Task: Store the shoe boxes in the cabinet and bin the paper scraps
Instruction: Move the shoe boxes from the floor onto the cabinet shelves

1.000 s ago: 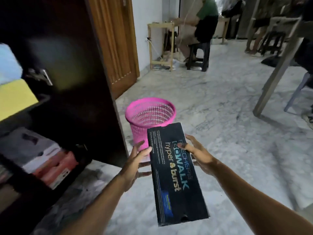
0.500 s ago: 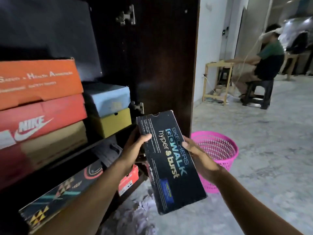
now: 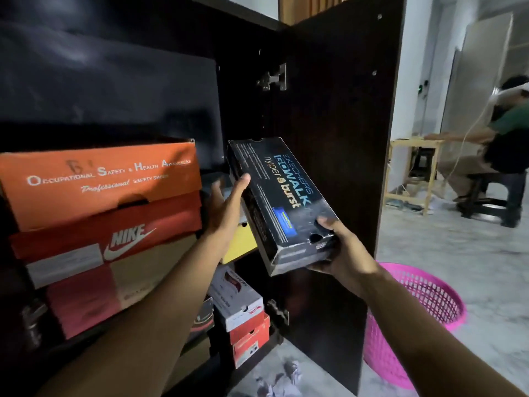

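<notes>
I hold a black Skechers shoe box point(image 3: 282, 193) in front of the open dark cabinet point(image 3: 160, 90), tilted with its far end toward the shelf. My left hand point(image 3: 226, 204) grips its left side near the far end. My right hand point(image 3: 340, 250) holds its near end from below, thumb on the lid. Inside the cabinet, an orange safety-shoe box point(image 3: 100, 179) sits on a red Nike box point(image 3: 108, 239). A yellow box point(image 3: 242, 242) shows behind my left wrist. Crumpled paper scraps point(image 3: 280, 379) lie on the floor by the cabinet base. The pink mesh bin point(image 3: 429, 316) stands right of the door.
The open cabinet door point(image 3: 335, 138) stands between the shelves and the bin. White and red boxes point(image 3: 243, 313) fill the lower shelf. A seated person point(image 3: 503, 156) is at a wooden table point(image 3: 412, 167) at the far right, across marble floor.
I have raised the black box toward the upper shelf and closer to the cabinet. My right hand has shifted to the box's near end, and my view has turned further left.
</notes>
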